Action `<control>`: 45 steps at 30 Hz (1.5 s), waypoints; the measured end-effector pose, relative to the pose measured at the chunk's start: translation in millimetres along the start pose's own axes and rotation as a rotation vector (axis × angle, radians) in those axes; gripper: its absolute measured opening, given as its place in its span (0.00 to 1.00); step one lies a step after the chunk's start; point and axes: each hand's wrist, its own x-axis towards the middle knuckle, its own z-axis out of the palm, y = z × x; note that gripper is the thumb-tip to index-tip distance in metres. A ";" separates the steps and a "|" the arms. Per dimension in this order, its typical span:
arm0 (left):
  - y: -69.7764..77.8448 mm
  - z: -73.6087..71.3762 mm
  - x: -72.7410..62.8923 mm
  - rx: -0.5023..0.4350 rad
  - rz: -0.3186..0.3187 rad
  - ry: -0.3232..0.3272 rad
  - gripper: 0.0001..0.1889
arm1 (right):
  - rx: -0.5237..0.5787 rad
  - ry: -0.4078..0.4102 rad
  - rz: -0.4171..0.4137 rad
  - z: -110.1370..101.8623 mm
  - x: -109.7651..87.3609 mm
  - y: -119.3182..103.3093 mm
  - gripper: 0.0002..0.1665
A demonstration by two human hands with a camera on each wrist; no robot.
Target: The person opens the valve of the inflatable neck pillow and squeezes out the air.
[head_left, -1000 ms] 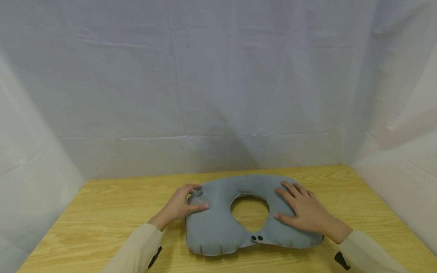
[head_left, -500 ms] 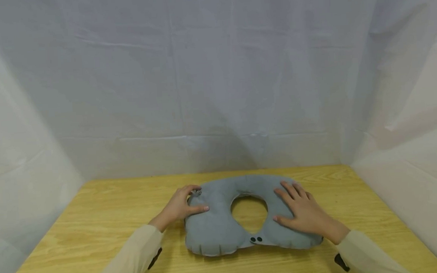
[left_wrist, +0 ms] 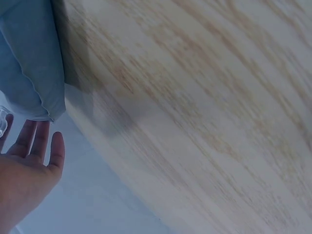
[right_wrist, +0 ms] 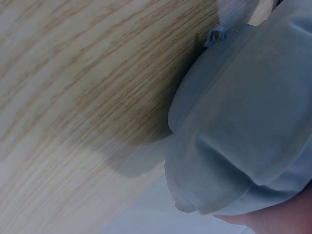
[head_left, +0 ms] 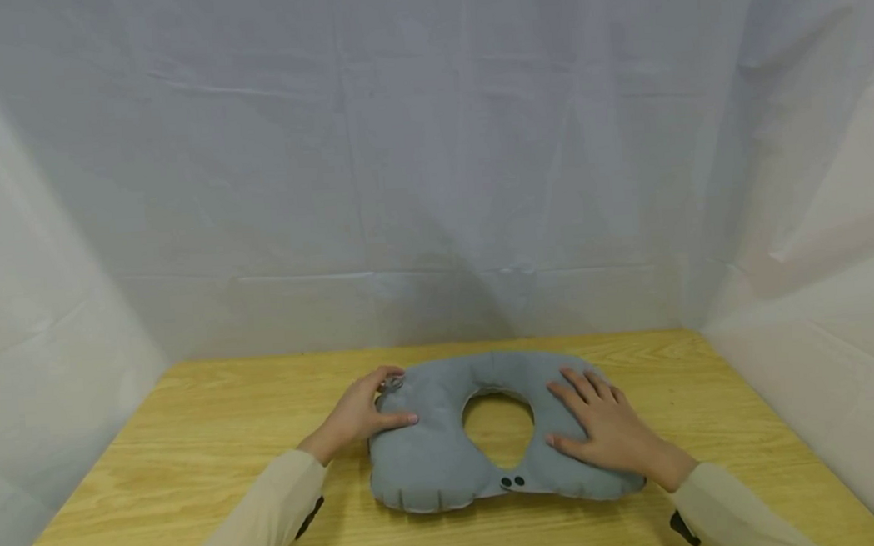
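Note:
A grey inflatable neck pillow (head_left: pixel 441 465) lies on the wooden table, its round opening in the middle and two dark snaps (head_left: pixel 520 481) joining its near ends. My left hand (head_left: pixel 359 411) grips the far left corner, thumb on top and the forefinger bent beside a clear valve (head_left: pixel 392 384). In the left wrist view, the other fingers (left_wrist: pixel 39 141) reach along the pillow's end. Spread over the right lobe, my right hand (head_left: pixel 607 425) presses with fairly straight fingers. The right wrist view shows creased fabric (right_wrist: pixel 243 126) and a small loop (right_wrist: pixel 214 35).
The pale wooden table (head_left: pixel 214 437) reaches back to a hanging white sheet (head_left: pixel 431 181). More white sheeting encloses the left (head_left: pixel 27 331) and right (head_left: pixel 836 282) sides.
My right hand has shifted slightly left and toward me on the pillow. The pillow's opening looks a little narrower, while my left hand stays at the same corner.

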 end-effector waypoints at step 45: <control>1.5 3.8 1.6 0.038 0.012 -0.028 0.33 | -0.049 -0.024 -0.015 15.8 -4.8 3.7 0.40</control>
